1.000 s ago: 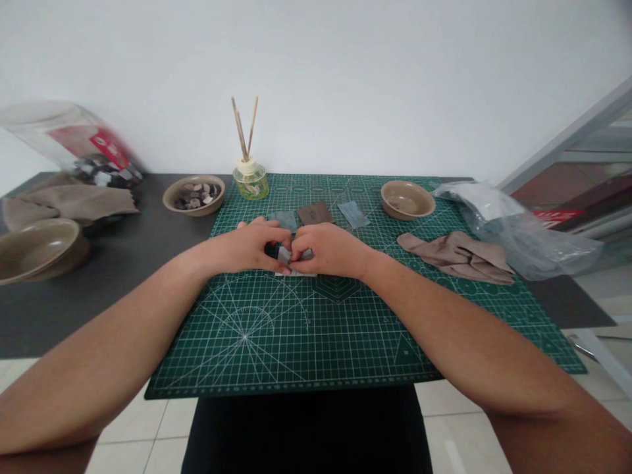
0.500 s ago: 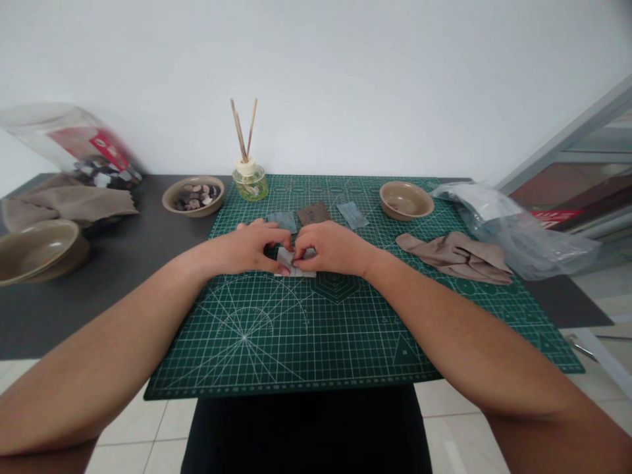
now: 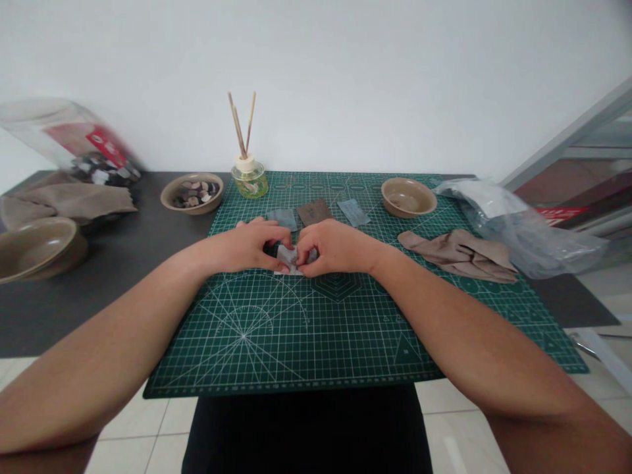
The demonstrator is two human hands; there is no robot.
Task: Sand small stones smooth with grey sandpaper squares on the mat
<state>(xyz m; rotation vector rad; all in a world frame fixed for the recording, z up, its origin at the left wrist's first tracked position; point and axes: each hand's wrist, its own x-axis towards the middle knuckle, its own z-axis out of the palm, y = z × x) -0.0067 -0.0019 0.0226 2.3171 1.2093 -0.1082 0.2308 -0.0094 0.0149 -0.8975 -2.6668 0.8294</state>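
Slightly, the right hand point(image 3: 340, 247) has edged rightward over the small grey sheet point(image 3: 285, 255), while the left hand point(image 3: 249, 247) has kept its place. Nearest lies the open front of the green cutting mat point(image 3: 345, 336); beyond it, between the hands, is the sheet. The left thumb touches its edge, parted from the forefinger. The right fingertips are drawn together on it; whether they grip anything I cannot tell. To the right lies a crumpled brown cloth point(image 3: 459, 255), near a clear plastic bag point(image 3: 533, 230). Just past the hands lie a brown square point(image 3: 313, 212) and two blue-grey pieces, one on each side. Farther back stand a beige bowl point(image 3: 409, 209) and a reed diffuser point(image 3: 249, 179).
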